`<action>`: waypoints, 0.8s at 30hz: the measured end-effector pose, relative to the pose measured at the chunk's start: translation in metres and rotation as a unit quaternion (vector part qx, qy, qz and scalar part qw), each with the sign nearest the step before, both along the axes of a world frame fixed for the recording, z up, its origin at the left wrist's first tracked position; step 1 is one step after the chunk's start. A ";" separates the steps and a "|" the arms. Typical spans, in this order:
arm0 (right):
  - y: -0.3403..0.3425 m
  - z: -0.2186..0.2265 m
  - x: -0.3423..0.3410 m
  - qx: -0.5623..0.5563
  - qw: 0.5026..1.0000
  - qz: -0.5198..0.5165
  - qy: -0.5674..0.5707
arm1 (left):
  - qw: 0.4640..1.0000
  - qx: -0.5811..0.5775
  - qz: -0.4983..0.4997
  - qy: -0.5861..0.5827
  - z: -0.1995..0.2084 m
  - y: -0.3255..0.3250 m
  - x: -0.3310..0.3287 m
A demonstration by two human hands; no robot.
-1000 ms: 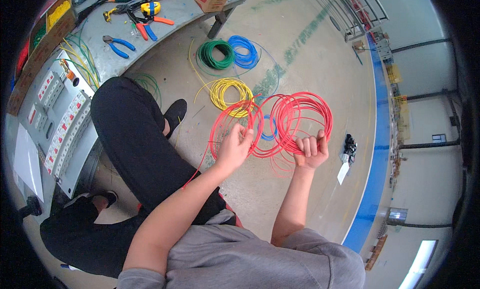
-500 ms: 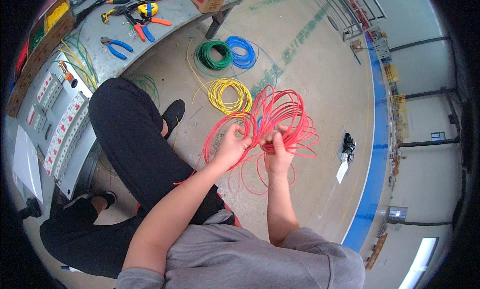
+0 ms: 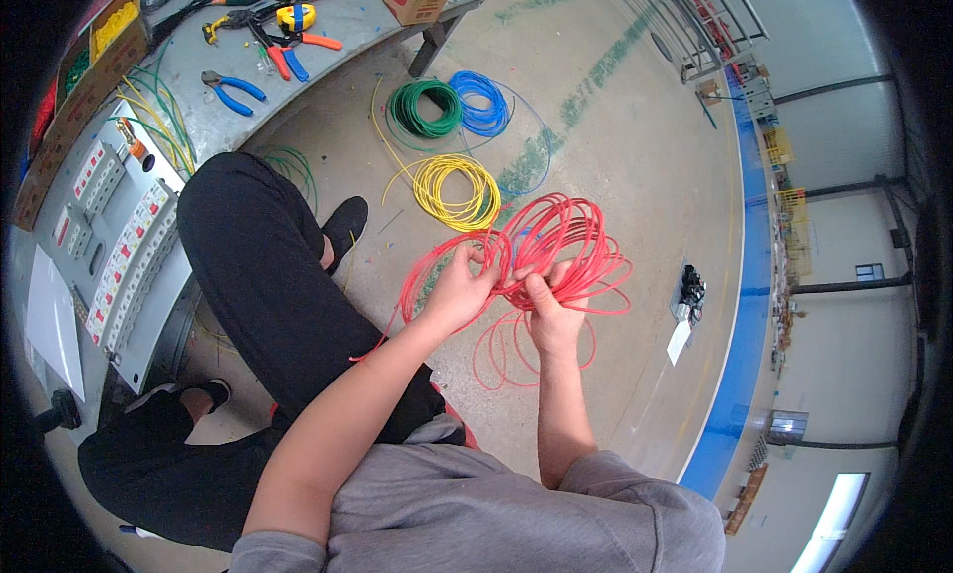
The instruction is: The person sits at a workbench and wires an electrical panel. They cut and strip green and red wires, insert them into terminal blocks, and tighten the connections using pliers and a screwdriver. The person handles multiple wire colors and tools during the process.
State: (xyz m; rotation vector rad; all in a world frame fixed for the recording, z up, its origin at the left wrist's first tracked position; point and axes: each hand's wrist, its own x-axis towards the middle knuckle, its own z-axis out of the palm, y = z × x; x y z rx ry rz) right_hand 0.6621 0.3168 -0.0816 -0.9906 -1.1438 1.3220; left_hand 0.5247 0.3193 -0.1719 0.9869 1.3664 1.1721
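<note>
Between my two hands hangs a loose coil of red wire (image 3: 564,231), held above the floor in front of my lap. My left hand (image 3: 465,287) is closed on the left-hand loops, thumb and fingers pinched together. Gripping the right-hand bunch, my right hand (image 3: 552,300) has its thumb laid across the strands. Several loose loops dangle below the hands, and one red end reaches toward my knee. Just beyond the red coil, a yellow wire coil (image 3: 422,191) lies on the floor, with a green wire coil (image 3: 397,117) and a blue wire coil (image 3: 475,117) farther off.
At the left, a grey workbench (image 3: 199,52) carries blue-handled cutters (image 3: 234,92), more hand tools, and a panel with rows of breakers (image 3: 129,260). A cardboard box (image 3: 409,0) sits at its far corner. On the floor at right is a black object (image 3: 691,290) beside white paper.
The upper red loops have sunk lower and spread to the right. My right thumb has shifted left across the strands, while both hands keep hold of the coil.
</note>
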 end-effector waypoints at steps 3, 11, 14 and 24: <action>0.010 0.001 0.020 0.001 0.999 -0.033 -0.001 | 0.997 -0.048 -0.025 -0.046 -0.010 0.005 0.004; 0.026 0.033 0.046 0.044 0.998 -0.047 0.022 | 0.969 -0.109 -0.118 -0.190 -0.001 0.010 -0.005; 0.028 0.036 0.051 0.074 0.995 -0.059 0.014 | 0.978 -0.086 -0.104 -0.159 0.001 0.012 -0.007; 0.033 0.042 0.062 0.090 0.995 -0.039 0.033 | 0.959 -0.058 -0.080 -0.265 0.010 0.014 -0.024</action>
